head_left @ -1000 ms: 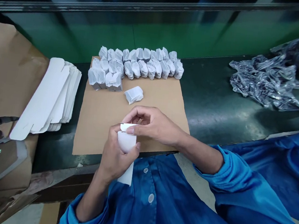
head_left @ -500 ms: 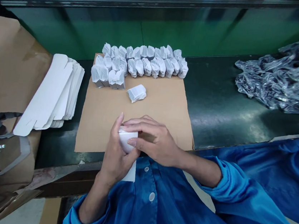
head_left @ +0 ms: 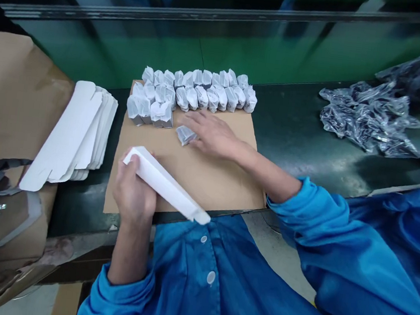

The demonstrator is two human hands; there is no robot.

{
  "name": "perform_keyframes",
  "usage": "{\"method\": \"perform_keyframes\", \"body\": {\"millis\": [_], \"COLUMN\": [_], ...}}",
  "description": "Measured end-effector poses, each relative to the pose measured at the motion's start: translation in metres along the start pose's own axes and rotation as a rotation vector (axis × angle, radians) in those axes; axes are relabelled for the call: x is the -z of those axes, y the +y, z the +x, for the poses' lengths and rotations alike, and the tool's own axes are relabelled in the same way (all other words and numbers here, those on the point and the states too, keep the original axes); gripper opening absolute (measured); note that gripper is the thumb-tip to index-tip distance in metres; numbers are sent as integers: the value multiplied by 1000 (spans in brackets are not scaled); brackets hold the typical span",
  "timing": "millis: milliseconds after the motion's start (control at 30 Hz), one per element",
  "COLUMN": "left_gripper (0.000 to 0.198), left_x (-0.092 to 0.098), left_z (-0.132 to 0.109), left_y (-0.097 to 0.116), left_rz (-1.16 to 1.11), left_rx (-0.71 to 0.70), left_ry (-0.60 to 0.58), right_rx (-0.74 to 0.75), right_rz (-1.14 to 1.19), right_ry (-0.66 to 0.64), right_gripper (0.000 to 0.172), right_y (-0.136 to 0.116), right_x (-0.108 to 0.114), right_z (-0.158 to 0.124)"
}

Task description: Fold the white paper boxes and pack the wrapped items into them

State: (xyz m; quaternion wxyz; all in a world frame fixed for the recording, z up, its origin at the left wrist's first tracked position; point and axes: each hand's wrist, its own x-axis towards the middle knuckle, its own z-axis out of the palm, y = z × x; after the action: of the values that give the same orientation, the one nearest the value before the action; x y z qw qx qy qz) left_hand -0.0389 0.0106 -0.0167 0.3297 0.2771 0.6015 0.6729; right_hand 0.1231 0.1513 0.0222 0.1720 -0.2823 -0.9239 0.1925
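My left hand (head_left: 136, 192) is closed around one end of a long, narrow white cardboard box (head_left: 167, 183). The box slants down to the right, and flaps show at its lower end. Over the cardboard sheet (head_left: 222, 179), my right hand (head_left: 212, 135) has its fingers stretched out. It is right beside a small paper-wrapped packet (head_left: 185, 135) and partly covers it; whether it touches the packet I cannot tell. Behind it stand rows of similar wrapped packets (head_left: 202, 96) on the far part of the sheet.
A stack of flat white box blanks (head_left: 69, 131) lies to the left, beside a big brown carton (head_left: 16, 95). Crumpled clear plastic bags (head_left: 370, 117) lie on the dark bench (head_left: 293, 126) at the right. A green panel (head_left: 244, 55) runs along the back.
My hands have parted. The left has moved left and up with the white box, now tilted across the sheet. My right hand has left the box and reached forward to the lone packet.
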Motion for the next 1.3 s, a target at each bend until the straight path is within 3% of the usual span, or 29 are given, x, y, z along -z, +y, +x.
{"method": "perform_keyframes", "body": {"millis": [67, 167, 233, 300, 367, 400, 467, 567, 633, 733, 867, 933, 1000, 1067, 1200, 1300], "left_gripper": [35, 59, 75, 78, 74, 69, 61, 53, 48, 41, 42, 44, 42, 37, 35, 37], "left_x": [8, 25, 34, 36, 30, 25, 16, 6, 5, 10, 20, 24, 25, 26, 24, 25], "left_z": [11, 7, 0, -3, 1, 5, 12, 15, 10, 3, -1, -1, -2, -2, -2, -4], "left_y": [-5, 2, 14, 27, 34, 35, 32, 25, 23, 25, 25, 22, 20, 20, 20, 19], "left_rz": [9, 349, 669, 897, 1025, 1083, 1170, 1251, 1303, 1346, 1306, 1264, 1197, 1123, 1077, 1081], "left_rx": [-53, -272, -479, -650, -758, -793, -809, -789, -784, -800, -833, -865, -898, -917, -932, -943], "left_ry": [84, 110, -107, -496, -868, -994, -1101, -984, -898, -960, -1033, -1050, -1073, -1088, -1054, -1015], "right_rx": [-19, -78, -133, -225, -310, -331, -293, -117, -91, -167, -310, -295, -185, -91, 5, 1], "right_rz": [-27, 109, 66, -101, -256, -297, -319, -292, -273, -216, 47, 276, 382, 329, 112, -70], "right_ry": [-92, -139, -158, -136, -30, 41, 138, 27, -36, 6, 39, -51, -177, -207, -57, -18], "right_gripper": [41, 27, 35, 36, 31, 30, 30, 42, 48, 44, 39, 39, 37, 34, 29, 36], "right_y": [15, 19, 19, 21, 22, 23, 21, 18, 19, 21, 8, -5, -17, -25, -37, -53], "right_x": [-2, 2, 8, 12, 15, 16, 17, 12, 4, -3, 15, 27, 30, 20, -18, -38], "right_z": [11, 4, -7, -18, -28, -33, -44, -61, -67, -70, -80, -89, -97, -100, -98, -100]}}
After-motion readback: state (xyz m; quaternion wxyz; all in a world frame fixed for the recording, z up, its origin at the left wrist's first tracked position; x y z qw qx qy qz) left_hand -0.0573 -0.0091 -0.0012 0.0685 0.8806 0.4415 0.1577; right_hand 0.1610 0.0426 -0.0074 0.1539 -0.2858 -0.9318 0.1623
